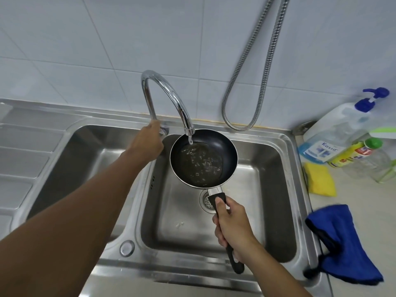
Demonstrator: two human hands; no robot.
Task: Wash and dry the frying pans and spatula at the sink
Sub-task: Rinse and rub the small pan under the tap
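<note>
A small dark frying pan hangs over the steel sink, right under the spout of the chrome tap. Water runs into the pan and pools in its bottom. My right hand grips the pan's black handle from above. At the base of the tap, my left hand reaches out and its fingers curl round the tap lever, which is mostly hidden behind the hand. No second pan and no spatula are in view.
A blue cloth lies on the counter at the right, over the sink's edge. Behind it sit a yellow sponge and several soap bottles. A metal hose hangs on the tiled wall. A ribbed draining board lies to the left.
</note>
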